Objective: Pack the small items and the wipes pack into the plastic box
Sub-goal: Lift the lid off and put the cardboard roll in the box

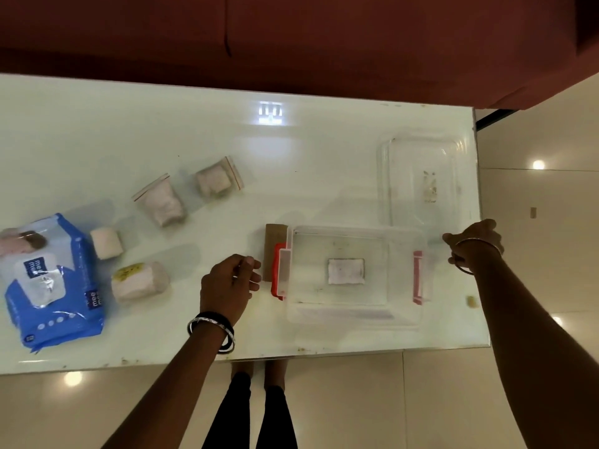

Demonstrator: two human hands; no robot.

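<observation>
A clear plastic box (402, 315) with red latches stands open near the table's front right; only a white label shows on its floor. Its clear lid (421, 147) lies behind it at the right. The blue wipes pack (77, 270) lies at the far left. Beside it are a small white block (106, 243), a wrapped pale roll (140, 281) and two zip bags (162, 202) (217, 180) holding pale items. My left hand (227, 285) hovers just left of the box's red latch, fingers curled, holding nothing. My right hand (473, 244) is at the box's far right corner, fingers curled.
A brown card (275, 233) lies under the box's left end. The white glossy table (291, 150) ends at the right just past the lid and in front near my legs. A dark red sofa stands behind it. A small tan scrap (471, 301) lies near the right edge.
</observation>
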